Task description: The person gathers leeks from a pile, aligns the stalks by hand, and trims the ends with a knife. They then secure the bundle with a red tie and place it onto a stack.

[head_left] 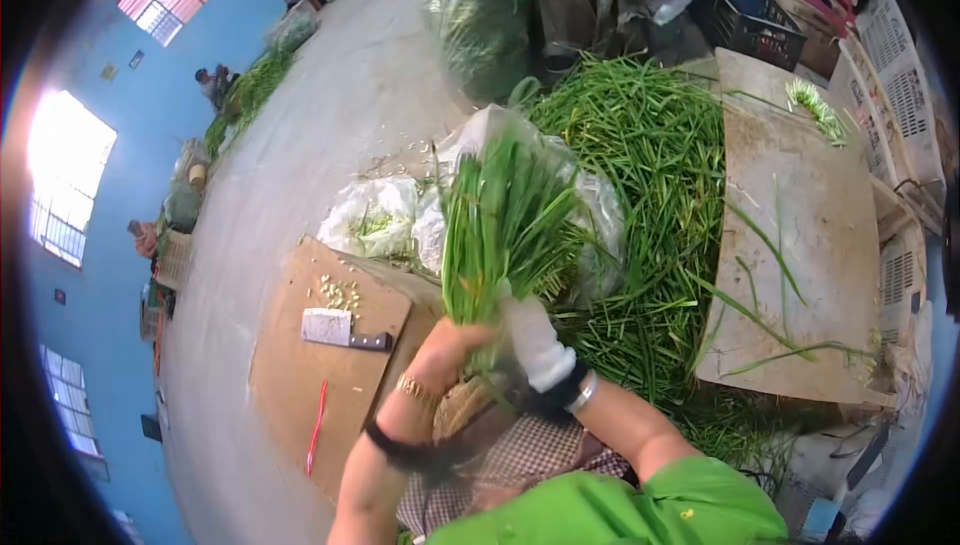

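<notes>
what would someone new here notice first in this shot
Probably the bright green bundle held up in the middle, the left hand around its lower part and the white-gloved right hand close by. Next, the heap of green leaves to its right, then the cleaver on the brown board at left.

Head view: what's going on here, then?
A seated person grips a bunch of long green stalks near its lower end with the bare left hand. The white-gloved right hand is up against the bunch, too blurred to tell its grip. A cleaver lies unused on a brown surface to the left; a loose green heap lies to the right.
</notes>
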`<action>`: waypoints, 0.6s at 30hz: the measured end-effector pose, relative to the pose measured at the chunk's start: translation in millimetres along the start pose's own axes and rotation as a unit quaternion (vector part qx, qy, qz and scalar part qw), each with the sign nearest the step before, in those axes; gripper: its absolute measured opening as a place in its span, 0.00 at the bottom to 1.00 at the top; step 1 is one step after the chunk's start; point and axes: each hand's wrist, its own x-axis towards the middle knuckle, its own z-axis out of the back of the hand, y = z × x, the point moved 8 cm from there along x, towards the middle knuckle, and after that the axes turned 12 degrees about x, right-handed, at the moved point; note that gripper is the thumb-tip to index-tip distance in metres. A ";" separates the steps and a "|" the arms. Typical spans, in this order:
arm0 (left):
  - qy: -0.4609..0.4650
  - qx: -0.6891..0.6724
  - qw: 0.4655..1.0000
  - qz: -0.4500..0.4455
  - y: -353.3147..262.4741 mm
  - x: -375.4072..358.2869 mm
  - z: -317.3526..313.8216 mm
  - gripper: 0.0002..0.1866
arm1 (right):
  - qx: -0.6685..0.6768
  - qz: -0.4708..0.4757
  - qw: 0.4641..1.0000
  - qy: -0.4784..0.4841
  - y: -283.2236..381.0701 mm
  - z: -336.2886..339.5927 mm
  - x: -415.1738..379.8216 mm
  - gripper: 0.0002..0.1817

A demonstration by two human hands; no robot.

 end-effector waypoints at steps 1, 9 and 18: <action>0.008 -0.036 0.999 -0.009 12.3 5.9 3.8 0.13 | 0.085 -0.036 0.996 -0.001 0.8 -4.3 -1.8 0.27; -0.020 -0.036 0.997 -0.070 -58.5 -45.2 -6.4 0.09 | 0.113 0.006 0.993 -0.020 68.5 -23.8 -10.4 0.21; 0.217 0.007 0.952 -0.218 -116.1 -75.8 -187.4 0.11 | -0.018 0.220 0.973 -0.063 239.0 52.2 -127.0 0.29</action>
